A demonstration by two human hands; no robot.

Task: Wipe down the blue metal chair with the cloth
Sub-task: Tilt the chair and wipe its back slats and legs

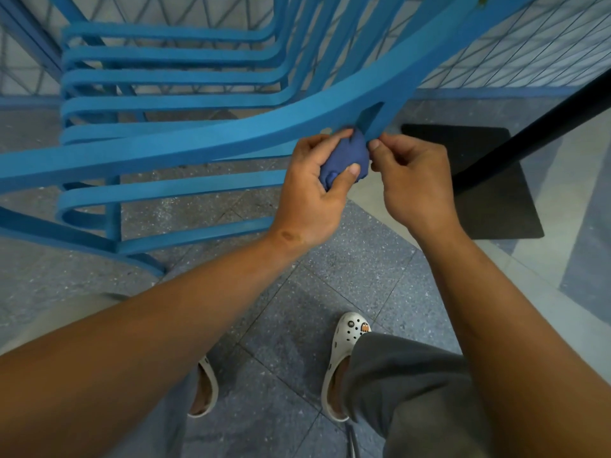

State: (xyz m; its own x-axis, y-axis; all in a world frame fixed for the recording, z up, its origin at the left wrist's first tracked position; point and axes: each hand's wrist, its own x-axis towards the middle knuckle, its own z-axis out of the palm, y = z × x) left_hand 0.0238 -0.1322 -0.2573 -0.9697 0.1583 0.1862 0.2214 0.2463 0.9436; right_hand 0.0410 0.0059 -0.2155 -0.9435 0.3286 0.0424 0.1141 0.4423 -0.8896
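Note:
The blue metal chair [185, 140] fills the upper left, its curved top rail sweeping from the left edge up to the right, with flat slats below it. A bunched dark blue cloth [347, 160] sits against the underside of that rail near its bend. My left hand [314, 193] grips the cloth, thumb across its front. My right hand [410, 183] pinches the lower edge of the rail right beside the cloth, fingers curled. Part of the cloth is hidden inside my left palm.
A black square base [479, 180] with a black pole [542, 117] stands on the floor at right. A wire mesh fence [515, 51] with a blue frame runs behind the chair. My feet in white clogs [344, 358] stand on grey speckled tiles.

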